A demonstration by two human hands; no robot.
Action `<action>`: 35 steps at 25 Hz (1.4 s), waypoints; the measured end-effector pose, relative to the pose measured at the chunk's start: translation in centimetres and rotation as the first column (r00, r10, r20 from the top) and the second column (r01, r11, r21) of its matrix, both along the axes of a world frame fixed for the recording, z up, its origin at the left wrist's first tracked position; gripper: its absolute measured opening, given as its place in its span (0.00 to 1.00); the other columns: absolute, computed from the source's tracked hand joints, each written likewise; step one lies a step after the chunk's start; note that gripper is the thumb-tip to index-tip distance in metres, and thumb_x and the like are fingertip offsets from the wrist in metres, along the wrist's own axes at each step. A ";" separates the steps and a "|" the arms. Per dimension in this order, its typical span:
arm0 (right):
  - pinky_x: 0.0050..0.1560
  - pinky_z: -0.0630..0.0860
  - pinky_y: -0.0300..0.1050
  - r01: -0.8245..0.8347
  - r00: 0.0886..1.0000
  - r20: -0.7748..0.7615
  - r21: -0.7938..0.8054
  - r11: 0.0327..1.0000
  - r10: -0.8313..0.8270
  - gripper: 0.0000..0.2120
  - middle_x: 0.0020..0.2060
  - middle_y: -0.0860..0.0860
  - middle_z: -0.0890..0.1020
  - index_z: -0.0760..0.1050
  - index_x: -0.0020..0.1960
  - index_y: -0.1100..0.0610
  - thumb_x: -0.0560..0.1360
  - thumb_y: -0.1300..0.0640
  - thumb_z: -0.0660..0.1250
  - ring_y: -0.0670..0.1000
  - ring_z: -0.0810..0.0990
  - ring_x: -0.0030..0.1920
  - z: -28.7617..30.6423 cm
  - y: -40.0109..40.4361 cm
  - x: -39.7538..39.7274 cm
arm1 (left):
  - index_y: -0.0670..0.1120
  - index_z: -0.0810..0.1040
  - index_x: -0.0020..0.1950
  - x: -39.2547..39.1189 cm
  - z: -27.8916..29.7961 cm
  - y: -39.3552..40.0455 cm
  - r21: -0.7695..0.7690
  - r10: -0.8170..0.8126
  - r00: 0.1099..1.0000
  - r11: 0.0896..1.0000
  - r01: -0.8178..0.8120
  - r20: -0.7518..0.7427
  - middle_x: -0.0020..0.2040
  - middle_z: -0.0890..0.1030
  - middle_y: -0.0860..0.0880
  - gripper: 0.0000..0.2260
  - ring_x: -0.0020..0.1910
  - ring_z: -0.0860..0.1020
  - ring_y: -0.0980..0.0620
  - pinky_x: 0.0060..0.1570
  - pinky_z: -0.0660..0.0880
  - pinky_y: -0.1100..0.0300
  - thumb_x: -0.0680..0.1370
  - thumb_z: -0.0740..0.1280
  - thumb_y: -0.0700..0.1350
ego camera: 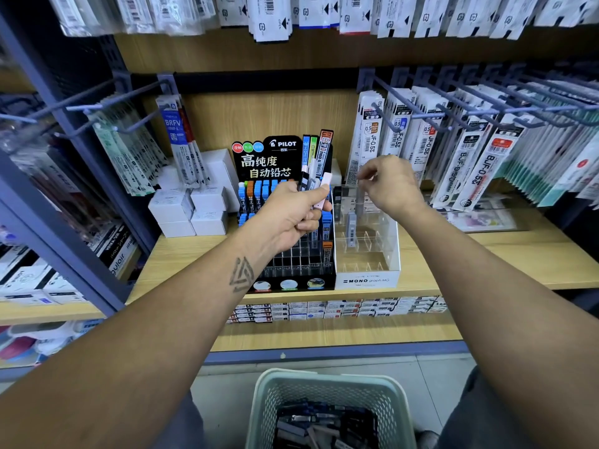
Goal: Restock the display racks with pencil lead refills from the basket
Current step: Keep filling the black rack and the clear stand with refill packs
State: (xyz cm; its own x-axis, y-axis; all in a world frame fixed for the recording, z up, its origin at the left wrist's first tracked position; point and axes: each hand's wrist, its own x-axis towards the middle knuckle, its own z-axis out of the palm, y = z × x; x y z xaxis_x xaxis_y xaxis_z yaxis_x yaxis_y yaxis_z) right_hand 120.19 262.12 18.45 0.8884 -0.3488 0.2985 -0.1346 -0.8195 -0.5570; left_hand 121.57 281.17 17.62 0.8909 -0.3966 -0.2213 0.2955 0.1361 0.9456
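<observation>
My left hand (pixel 291 218) grips a bunch of pencil lead refill cases (pixel 316 157), fanned upward in front of the black Pilot display rack (pixel 291 267). My right hand (pixel 390 184) hovers above the clear Mono display rack (pixel 369 254), fingers curled downward; a grey refill case (pixel 359 199) hangs just below its fingertips, blurred. One grey refill case (pixel 351 230) stands in a slot of the clear rack. The pale green mesh basket (pixel 269 403) sits low in front of me with several dark refill cases (pixel 324 422) inside.
Both racks stand on a wooden shelf (pixel 486 254). White boxes (pixel 191 209) are stacked left of the Pilot rack. Hooks with hanging pen refill packs (pixel 470 150) jut out at the right and left. Small boxes (pixel 340 309) line the shelf below.
</observation>
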 end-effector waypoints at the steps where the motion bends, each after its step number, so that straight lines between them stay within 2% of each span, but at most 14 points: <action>1: 0.52 0.81 0.47 -0.030 0.998 0.054 0.150 0.988 0.022 0.07 0.45 0.49 0.85 0.83 0.45 0.51 0.76 0.62 0.71 0.51 0.83 0.45 0.6 0.6 -0.4 | 0.35 0.62 0.72 -0.2 0.0 0.0 -0.014 -0.010 1.000 1.000 0.010 -0.011 0.39 0.78 0.40 0.24 0.23 0.64 0.56 0.18 0.59 0.66 0.80 0.68 0.38; 2: 0.49 0.81 0.46 -0.094 0.994 0.091 0.364 0.927 0.065 0.06 0.43 0.49 0.85 0.83 0.45 0.53 0.77 0.62 0.70 0.50 0.83 0.43 1.3 1.5 -1.0 | 0.35 0.64 0.71 -0.3 0.1 0.1 -0.031 -0.027 0.999 0.999 0.027 -0.024 0.39 0.79 0.40 0.22 0.24 0.64 0.56 0.18 0.59 0.66 0.80 0.68 0.37; 3: 0.46 0.81 0.45 -0.162 0.987 0.092 0.573 0.803 0.133 0.04 0.42 0.52 0.85 0.83 0.47 0.56 0.78 0.61 0.70 0.51 0.83 0.41 1.8 2.4 -1.6 | 0.35 0.66 0.69 -0.5 0.1 0.2 -0.046 -0.057 0.998 0.997 0.055 -0.033 0.39 0.79 0.40 0.20 0.24 0.64 0.56 0.18 0.59 0.66 0.80 0.67 0.37; 5: 0.43 0.82 0.46 -0.223 0.957 0.062 0.782 0.582 0.284 0.05 0.40 0.57 0.84 0.82 0.51 0.63 0.78 0.61 0.70 0.54 0.82 0.38 2.1 4.2 -2.9 | 0.37 0.72 0.64 -1.1 0.3 0.6 -0.056 -0.124 0.991 0.991 0.122 -0.041 0.39 0.79 0.40 0.13 0.25 0.65 0.56 0.18 0.60 0.66 0.81 0.67 0.37; 9: 0.45 0.81 0.46 -0.231 0.956 0.108 0.853 0.468 0.274 0.07 0.40 0.57 0.84 0.82 0.51 0.66 0.73 0.69 0.73 0.54 0.82 0.40 1.4 4.4 -3.6 | 0.36 0.72 0.59 -2.2 0.7 1.6 -0.043 -0.108 0.990 0.994 0.104 -0.094 0.41 0.80 0.37 0.08 0.27 0.69 0.55 0.19 0.63 0.66 0.80 0.66 0.34; 12: 0.44 0.82 0.41 -0.253 0.937 0.163 0.927 0.278 0.310 0.14 0.43 0.59 0.85 0.81 0.58 0.66 0.73 0.73 0.70 0.52 0.83 0.41 1.4 3.9 -4.0 | 0.35 0.74 0.54 -1.9 0.9 2.2 -0.095 -0.074 0.989 0.994 0.062 -0.130 0.38 0.80 0.37 0.03 0.24 0.67 0.56 0.17 0.59 0.68 0.81 0.64 0.34; 14: 0.44 0.82 0.40 -0.269 0.914 0.176 0.937 0.222 0.365 0.15 0.44 0.59 0.84 0.80 0.59 0.66 0.73 0.74 0.69 0.52 0.84 0.42 1.1 3.9 -4.2 | 0.35 0.75 0.52 -1.7 0.8 2.4 -0.114 -0.088 0.985 0.991 0.071 -0.151 0.35 0.79 0.39 0.03 0.23 0.66 0.57 0.16 0.58 0.69 0.81 0.63 0.34; 20: 0.50 0.80 0.45 -0.291 0.905 0.158 0.908 0.303 0.395 0.15 0.47 0.59 0.86 0.80 0.60 0.65 0.74 0.70 0.70 0.53 0.83 0.47 1.6 2.4 -4.3 | 0.33 0.70 0.60 -1.9 0.8 1.8 -0.037 -0.093 0.995 0.995 0.092 -0.044 0.41 0.81 0.34 0.09 0.22 0.65 0.57 0.17 0.58 0.67 0.80 0.65 0.33; 24: 0.59 0.79 0.51 -0.302 0.905 0.193 0.919 0.253 0.379 0.15 0.53 0.60 0.85 0.78 0.62 0.66 0.76 0.70 0.68 0.56 0.84 0.53 1.8 1.9 -4.4 | 0.34 0.72 0.61 -2.2 0.9 0.3 0.000 -0.086 0.993 0.996 0.086 0.081 0.46 0.82 0.32 0.10 0.23 0.63 0.56 0.17 0.59 0.66 0.81 0.65 0.35; 26: 0.59 0.80 0.52 -0.311 0.923 0.229 0.916 0.252 0.309 0.14 0.52 0.61 0.85 0.78 0.62 0.67 0.77 0.70 0.66 0.56 0.84 0.52 1.8 1.4 -4.1 | 0.35 0.70 0.61 -2.3 1.0 -0.4 -0.014 -0.053 0.997 0.998 0.054 0.059 0.48 0.82 0.32 0.10 0.23 0.64 0.56 0.17 0.59 0.66 0.81 0.64 0.35; 28: 0.54 0.82 0.50 -0.281 0.949 0.222 0.917 0.283 0.224 0.13 0.47 0.60 0.85 0.79 0.62 0.64 0.78 0.69 0.65 0.53 0.84 0.46 2.2 0.5 -4.0 | 0.37 0.65 0.61 -1.9 1.1 -0.5 -0.039 0.006 0.999 0.999 -0.004 0.032 0.47 0.83 0.34 0.11 0.23 0.64 0.56 0.17 0.58 0.66 0.81 0.64 0.35; 29: 0.49 0.82 0.47 -0.252 0.962 0.193 0.901 0.352 0.195 0.12 0.44 0.59 0.84 0.80 0.60 0.63 0.78 0.68 0.66 0.52 0.83 0.42 2.3 -0.1 -4.0 | 0.38 0.64 0.60 -1.7 1.1 -0.4 -0.047 0.030 0.999 0.998 -0.029 0.020 0.46 0.82 0.35 0.10 0.23 0.64 0.56 0.18 0.58 0.66 0.82 0.63 0.34; 32: 0.39 0.80 0.37 -0.130 0.991 0.066 0.722 0.680 0.120 0.04 0.43 0.58 0.84 0.82 0.49 0.63 0.76 0.69 0.70 0.49 0.80 0.37 2.0 -1.8 -3.8 | 0.37 0.65 0.62 -0.9 1.0 0.0 -0.047 0.043 0.999 0.998 -0.043 -0.001 0.42 0.82 0.38 0.12 0.24 0.64 0.56 0.18 0.58 0.65 0.81 0.63 0.34; 35: 0.44 0.82 0.36 -0.071 0.992 -0.052 0.508 0.858 0.113 0.13 0.49 0.58 0.82 0.81 0.54 0.62 0.81 0.72 0.60 0.50 0.81 0.39 1.5 -3.0 -3.2 | 0.38 0.66 0.59 -0.8 0.8 -0.1 -0.038 0.023 1.000 0.999 -0.023 -0.004 0.40 0.82 0.39 0.09 0.24 0.64 0.56 0.18 0.58 0.65 0.81 0.64 0.35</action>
